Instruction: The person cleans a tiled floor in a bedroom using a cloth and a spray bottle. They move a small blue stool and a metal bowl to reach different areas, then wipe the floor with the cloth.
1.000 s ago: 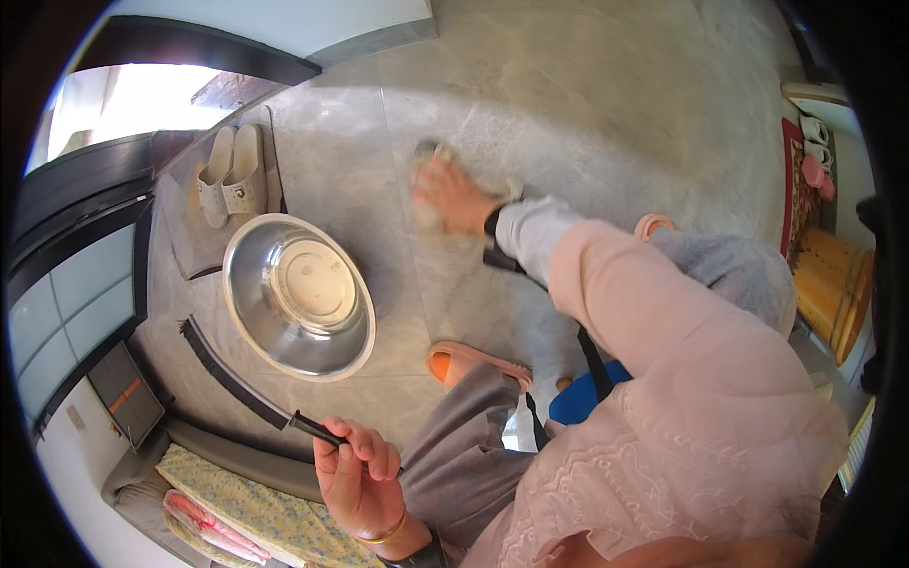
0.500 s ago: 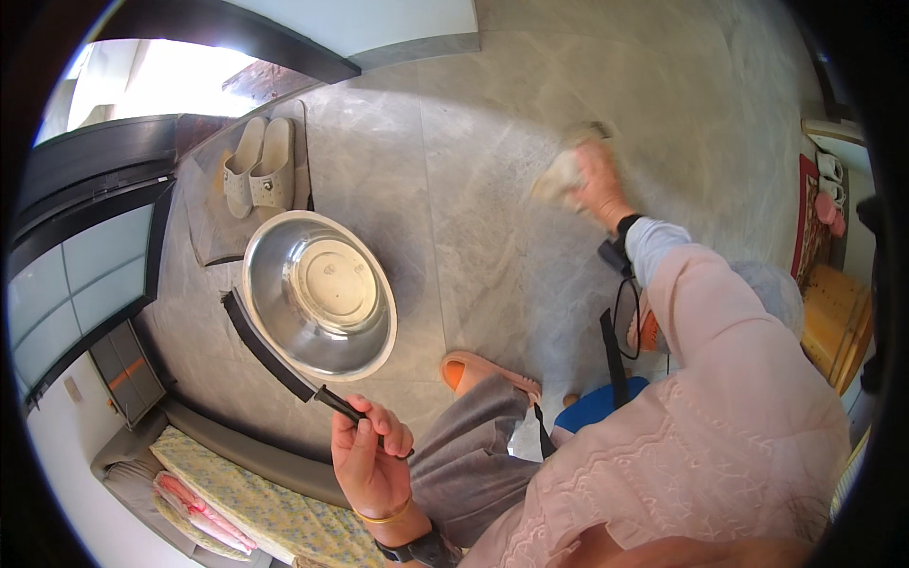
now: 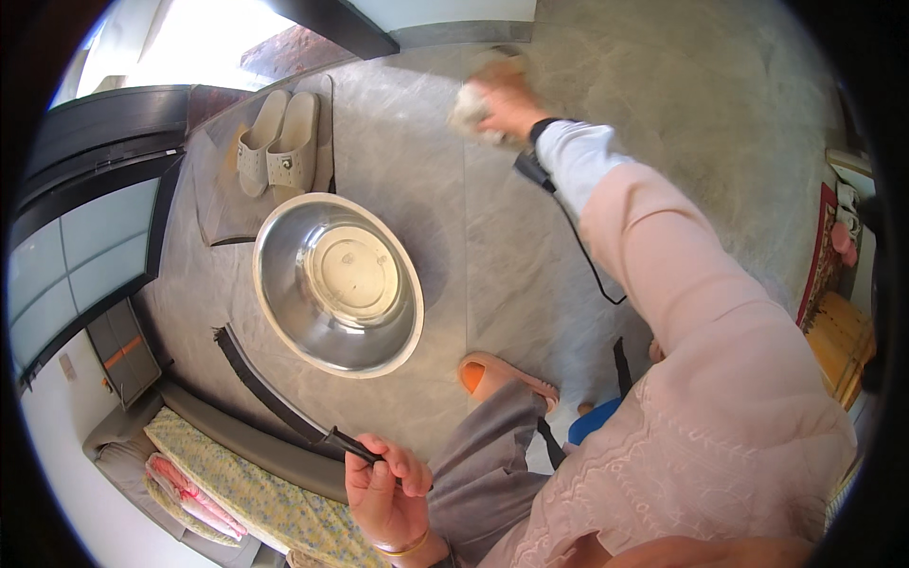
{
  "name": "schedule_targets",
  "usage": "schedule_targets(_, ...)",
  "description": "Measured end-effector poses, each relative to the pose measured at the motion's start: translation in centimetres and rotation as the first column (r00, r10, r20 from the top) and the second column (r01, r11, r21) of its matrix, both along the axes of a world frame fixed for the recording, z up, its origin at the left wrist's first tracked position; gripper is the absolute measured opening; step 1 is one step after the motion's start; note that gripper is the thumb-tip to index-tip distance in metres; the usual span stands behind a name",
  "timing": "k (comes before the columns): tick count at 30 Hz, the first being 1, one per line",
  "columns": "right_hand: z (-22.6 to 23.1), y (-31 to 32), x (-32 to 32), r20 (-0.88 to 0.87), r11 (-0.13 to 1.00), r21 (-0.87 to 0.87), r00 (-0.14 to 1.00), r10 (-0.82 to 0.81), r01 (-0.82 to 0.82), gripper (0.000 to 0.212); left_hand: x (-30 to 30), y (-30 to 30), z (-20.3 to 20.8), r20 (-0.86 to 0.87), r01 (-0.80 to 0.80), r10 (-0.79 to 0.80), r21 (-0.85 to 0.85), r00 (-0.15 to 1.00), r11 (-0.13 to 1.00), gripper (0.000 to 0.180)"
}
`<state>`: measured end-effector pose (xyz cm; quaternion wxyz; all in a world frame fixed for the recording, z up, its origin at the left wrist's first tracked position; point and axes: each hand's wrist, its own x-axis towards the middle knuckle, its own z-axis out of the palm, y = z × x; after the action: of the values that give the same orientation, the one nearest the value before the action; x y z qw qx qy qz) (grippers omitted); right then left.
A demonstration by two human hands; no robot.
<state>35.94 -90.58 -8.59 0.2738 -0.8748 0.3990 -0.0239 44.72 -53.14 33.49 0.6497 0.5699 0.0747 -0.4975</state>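
From the head view, our left hand [image 3: 388, 502] is clamped on a black tool [image 3: 269, 397] by its handle [image 3: 354, 444]; its curved length slants toward the upper left. A pale cloth [image 3: 468, 110] lies under our right hand [image 3: 509, 100], whose grip we cannot tell.

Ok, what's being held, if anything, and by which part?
The left hand holds a curved black brush by its handle. The right hand is on a blurred pale cloth; whether it's gripped, I can't tell.
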Motion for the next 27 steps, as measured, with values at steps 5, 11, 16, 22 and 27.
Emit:
schedule_targets(5, 3.3, 12.5, 4.0, -0.065, 0.899, -0.256, 0.934, 0.352, -0.356, 0.091, 0.1, 0.1, 0.4, 0.023, -0.009, 0.008, 0.006, 1.0, 1.0, 0.014)
schedule_targets(11, 5.7, 24.2, -1.7, -0.009, 0.738, -0.121, 0.744, 0.668, -0.664, 0.077, -0.2, 0.4, 0.7, 0.055, 0.027, -0.025, -0.042, 0.998, 0.999, 0.014)
schedule_targets(16, 4.6, 31.6, -9.4, 0.099, 0.68, -0.125, 0.673, 0.733, -0.722, 0.068, -1.5, 1.1, 0.8, 0.08, 0.067, -0.064, -0.044, 0.995, 0.997, 0.014)
schedule_targets(22, 4.2, 34.4, -20.2, 0.034, 0.715, -0.047, 0.715, 0.699, -0.697, 0.076, -3.3, 2.4, 0.9, 0.135, 0.135, -0.129, -0.037, 0.982, 0.99, 0.014)
schedule_targets(27, 5.7, 32.2, -27.3, -0.233, 0.853, 0.02, 0.827, 0.512, -0.522, 0.071, -3.7, 2.9, 0.6, 0.198, 0.225, -0.203, -0.093, 0.959, 0.97, 0.014)
